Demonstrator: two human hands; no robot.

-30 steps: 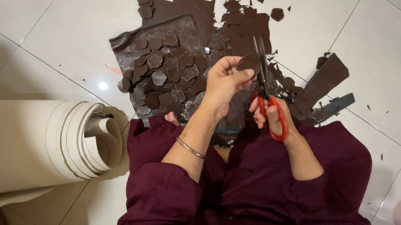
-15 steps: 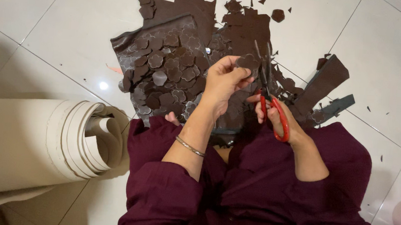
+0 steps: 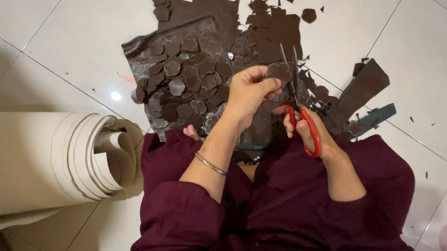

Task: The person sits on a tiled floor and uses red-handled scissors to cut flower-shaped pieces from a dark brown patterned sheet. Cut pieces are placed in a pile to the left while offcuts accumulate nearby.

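Pinching a brown flower-shaped cutout at 12 o'clock, the left hand has its grip closed on it. Right hand is wrapped around red-handled scissors, blades up beside the cutout. Pile of cut pieces sits at 10 o'clock on the floor.

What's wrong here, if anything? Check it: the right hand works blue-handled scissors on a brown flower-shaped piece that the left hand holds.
One detail is wrong: the scissors in the right hand have red handles, not blue, as the head view shows. The left hand does hold the brown flower-shaped piece.
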